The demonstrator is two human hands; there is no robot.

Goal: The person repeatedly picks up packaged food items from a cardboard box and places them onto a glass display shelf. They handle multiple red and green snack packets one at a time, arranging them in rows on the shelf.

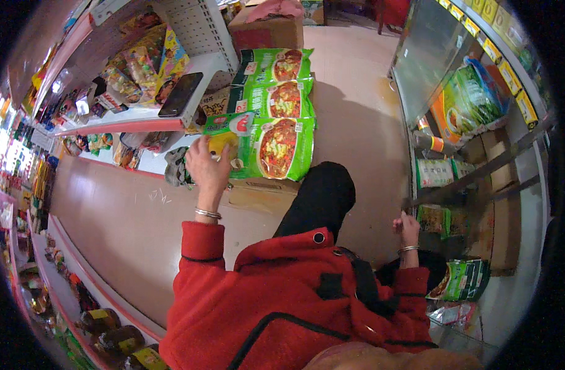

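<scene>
My left hand (207, 163) has its thumb and fingers around the lower end of a small green-and-yellow packet (228, 122). That packet overlaps the nearest of three rows of large green food packets (282, 148), printed with a picture of a red dish. The rows lie on a cardboard box (264, 186) on the floor. Over to the right, my right hand (408, 230) is beside the front edge of a glass-sided cabinet (407, 185). Its fingers look curled, but their grip is too small to make out. More green packets (463, 280) lie in the cabinet's lower right.
A white shelf unit (217, 64) at left holds snack bags (137, 69) and a dark phone (181, 95). Dark jars (120, 340) stand on a low shelf at lower left. Inside the cabinet sits a large orange-and-green bag (467, 104). Another carton (266, 34) stands behind.
</scene>
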